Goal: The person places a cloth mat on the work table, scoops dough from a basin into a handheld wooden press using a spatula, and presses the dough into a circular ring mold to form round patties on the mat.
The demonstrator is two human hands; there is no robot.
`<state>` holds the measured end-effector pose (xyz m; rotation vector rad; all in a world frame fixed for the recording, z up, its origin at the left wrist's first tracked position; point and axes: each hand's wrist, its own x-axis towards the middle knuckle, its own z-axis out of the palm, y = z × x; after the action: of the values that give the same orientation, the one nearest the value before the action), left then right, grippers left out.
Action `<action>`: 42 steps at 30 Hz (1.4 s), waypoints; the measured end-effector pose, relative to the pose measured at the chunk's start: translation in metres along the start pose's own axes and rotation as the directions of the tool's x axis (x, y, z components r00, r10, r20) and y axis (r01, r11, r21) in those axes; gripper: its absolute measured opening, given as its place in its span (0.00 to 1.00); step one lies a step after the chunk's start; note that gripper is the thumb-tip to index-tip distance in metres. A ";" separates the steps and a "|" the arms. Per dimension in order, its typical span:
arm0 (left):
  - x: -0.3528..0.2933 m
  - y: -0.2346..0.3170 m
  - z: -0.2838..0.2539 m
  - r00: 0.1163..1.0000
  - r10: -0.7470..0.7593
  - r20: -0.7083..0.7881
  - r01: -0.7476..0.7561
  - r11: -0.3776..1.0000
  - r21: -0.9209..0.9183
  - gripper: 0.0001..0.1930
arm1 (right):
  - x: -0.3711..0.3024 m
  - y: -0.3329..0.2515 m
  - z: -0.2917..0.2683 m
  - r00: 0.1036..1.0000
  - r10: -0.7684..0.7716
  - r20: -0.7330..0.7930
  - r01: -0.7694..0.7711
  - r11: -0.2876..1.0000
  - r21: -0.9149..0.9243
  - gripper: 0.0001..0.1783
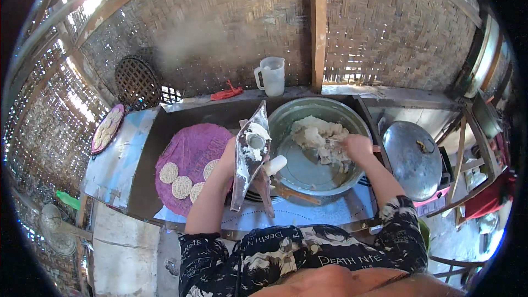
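Note:
My left hand (227, 158) is closed round a wooden hand press (240, 179), held tilted beside the basin. White dough is smeared around the press's round cup, and a pale cylindrical plunger (275, 165) sticks out to the right. In the wide metal basin (286, 111) lies a lumpy mass of white dough (316, 132). My right hand (358, 148) reaches over the basin's right side, fingers closed into the dough, their tips partly hidden. Left of the press, a round purple mat (192, 137) carries several flat discs of pale strands (181, 187).
A clear plastic jug (272, 77) and a red plastic bag (226, 92) stand along the back ledge. At right sits a large domed metal lid (412, 159). A wooden strip (297, 193) lies by the basin's front. Another loaded mat (108, 127) rests far left.

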<state>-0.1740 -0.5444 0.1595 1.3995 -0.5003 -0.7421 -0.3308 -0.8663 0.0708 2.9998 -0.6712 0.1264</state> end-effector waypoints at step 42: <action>0.028 -0.029 0.029 0.970 0.095 0.223 -0.237 0.564 0.791 0.26 | -0.032 -0.070 -0.205 0.712 -0.663 -0.231 0.667 0.742 -0.075 0.10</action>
<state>-0.1804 -0.5843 0.1313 2.1248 -1.2015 -0.4555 -0.3433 -0.7734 0.2683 2.9435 0.4610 0.4429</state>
